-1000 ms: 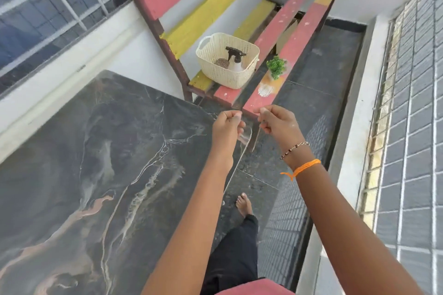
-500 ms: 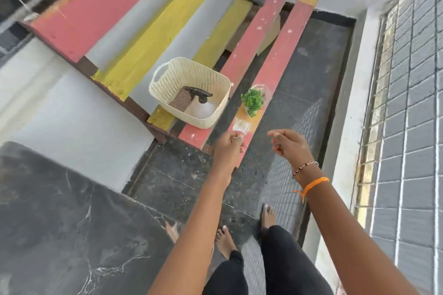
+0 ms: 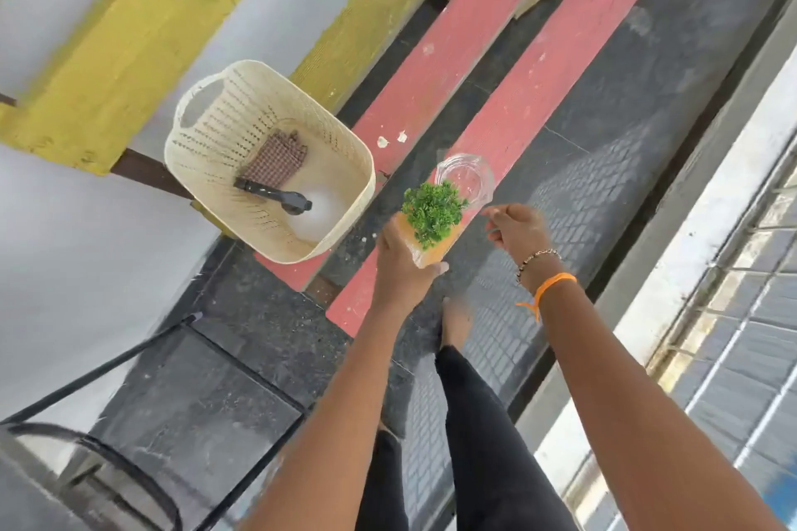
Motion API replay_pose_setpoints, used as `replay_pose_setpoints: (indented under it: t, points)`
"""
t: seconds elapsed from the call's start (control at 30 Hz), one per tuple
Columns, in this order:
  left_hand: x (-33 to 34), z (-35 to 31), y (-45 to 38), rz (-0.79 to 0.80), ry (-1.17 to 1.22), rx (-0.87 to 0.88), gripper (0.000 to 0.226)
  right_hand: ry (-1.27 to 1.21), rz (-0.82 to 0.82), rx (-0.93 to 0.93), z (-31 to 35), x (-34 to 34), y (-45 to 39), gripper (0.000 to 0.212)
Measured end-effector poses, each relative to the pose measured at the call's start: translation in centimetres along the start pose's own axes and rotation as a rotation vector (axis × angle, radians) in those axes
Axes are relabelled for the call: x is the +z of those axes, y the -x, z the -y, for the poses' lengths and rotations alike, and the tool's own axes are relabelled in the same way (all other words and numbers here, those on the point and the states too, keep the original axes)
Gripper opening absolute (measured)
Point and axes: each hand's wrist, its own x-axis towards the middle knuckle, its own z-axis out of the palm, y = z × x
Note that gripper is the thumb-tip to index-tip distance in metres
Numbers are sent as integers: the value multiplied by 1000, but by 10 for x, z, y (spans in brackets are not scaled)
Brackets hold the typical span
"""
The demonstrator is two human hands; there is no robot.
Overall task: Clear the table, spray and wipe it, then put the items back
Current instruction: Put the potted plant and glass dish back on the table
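My left hand (image 3: 403,267) reaches over the near end of the red bench slat (image 3: 539,69) and grips a small clear item (image 3: 425,260) right against the little green plant in its orange pot (image 3: 433,211). The item is blurred and mostly hidden by my fingers. A clear glass dish (image 3: 468,175) lies just behind the plant. My right hand (image 3: 517,233) hovers to the right of the plant with its fingers loosely curled and nothing in it. The cream basket (image 3: 207,142) on the bench holds a white spray bottle (image 3: 315,209) and a checked cloth (image 3: 276,160).
The bench has yellow (image 3: 142,34) and red slats with gaps between them. A black metal frame (image 3: 86,435) stands at the lower left. A low ledge and tiled wall (image 3: 733,315) run along the right. My legs and a bare foot (image 3: 455,323) stand on the dark floor.
I have walked from the marble table to the bench, and the table top has left the view. My right hand let go of the clear item, and my left hand carried it to the plant.
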Motion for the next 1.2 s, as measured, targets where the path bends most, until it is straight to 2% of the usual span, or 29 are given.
replay_pose_setpoints:
  t: [0.1, 0.23, 0.3, 0.43, 0.57, 0.77, 0.9, 0.97, 1.13, 1.2]
  points:
    - [13, -2, -28, -73, -51, 126, 104, 79, -49, 15, -3, -1, -44, 21]
    - [28, 3, -57, -66, -217, 196, 106, 267, -67, -6, -5, 4, -88, 27]
    - [32, 5, -69, -79, -219, 182, 101, 299, -87, -3, -8, 8, -101, 30]
    - [34, 5, -86, -130, -123, 205, 85, 351, -168, -79, -19, 13, -113, 19]
    - [34, 8, -89, -154, -92, 181, 71, 398, -159, -96, -25, 16, -116, 23]
    - [36, 16, -76, -211, -31, 117, 53, 283, -118, 14, -13, 12, -104, 23]
    - [37, 25, -65, -212, -24, 44, 73, 285, -117, 14, -12, 14, -84, 35]
    - [35, 28, -57, -187, 5, 24, 75, 245, -131, 35, -17, 15, -72, 34]
    - [16, 35, -21, -227, 119, 34, 49, 114, -161, 57, -26, 18, -27, 34]
    - [5, 39, -3, -268, 173, 34, 45, 111, -164, 47, -25, 21, -5, 34]
